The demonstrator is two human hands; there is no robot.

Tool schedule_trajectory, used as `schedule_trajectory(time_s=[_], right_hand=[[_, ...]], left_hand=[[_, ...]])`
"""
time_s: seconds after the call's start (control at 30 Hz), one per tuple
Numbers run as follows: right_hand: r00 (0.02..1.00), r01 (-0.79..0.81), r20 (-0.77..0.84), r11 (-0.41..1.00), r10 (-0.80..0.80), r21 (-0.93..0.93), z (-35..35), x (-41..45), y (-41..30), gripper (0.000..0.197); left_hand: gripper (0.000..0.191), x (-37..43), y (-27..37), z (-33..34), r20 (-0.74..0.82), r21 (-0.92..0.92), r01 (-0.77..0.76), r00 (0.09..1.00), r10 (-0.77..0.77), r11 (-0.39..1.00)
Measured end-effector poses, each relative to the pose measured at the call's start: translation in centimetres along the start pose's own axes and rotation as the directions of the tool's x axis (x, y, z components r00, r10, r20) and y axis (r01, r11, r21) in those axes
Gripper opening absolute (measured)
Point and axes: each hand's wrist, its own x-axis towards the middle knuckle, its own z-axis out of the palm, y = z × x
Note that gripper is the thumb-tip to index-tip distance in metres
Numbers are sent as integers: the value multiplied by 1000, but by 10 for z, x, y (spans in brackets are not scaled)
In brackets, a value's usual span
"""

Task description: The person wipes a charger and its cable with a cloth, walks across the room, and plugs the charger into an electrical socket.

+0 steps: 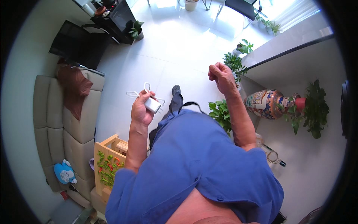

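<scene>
My left hand (140, 110) is closed around a white plug-in power adapter (152, 105), whose metal prongs point away from the palm. A white cable (132, 93) is bunched in loops by the fingers and held with the adapter. Raised on the other side, my right hand (223, 77) has its fingers curled in towards the thumb. Nothing shows in it. Green potted plants (235, 62) stand on the floor just beyond that hand.
On the left are a beige sofa (77, 120) and a wooden stand (98, 168) topped with green and red chili peppers (107, 168). A black chair (81, 42) stands ahead left. At right are a painted vase (264, 104), a glass bottle (270, 155) and a leafy plant (221, 113).
</scene>
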Motion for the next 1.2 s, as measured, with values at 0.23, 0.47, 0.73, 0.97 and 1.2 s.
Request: schedule_trajectory(time_s=[0.23,0.47,0.73,0.97,1.2], right_hand=[[1000,-20,18,962,16,274,11,63,-67,38],[991,-133,76,835,109,535,36,142,-117,58],[929,-335,344,702,136,629,40,245,-172,59],[838,-392,534,806,113,443,49,331,-207,53],[836,-342,514,916,193,211,40,401,-224,36]], left_hand=[[9,109,53,67,90,105,83,992,-93,991],[9,179,106,137,133,147,64,988,-84,987],[10,241,135,194,60,89,-17,998,12,996],[11,277,167,241,136,10,-97,986,95,995],[9,339,174,277,106,-22,-133,985,135,991]])
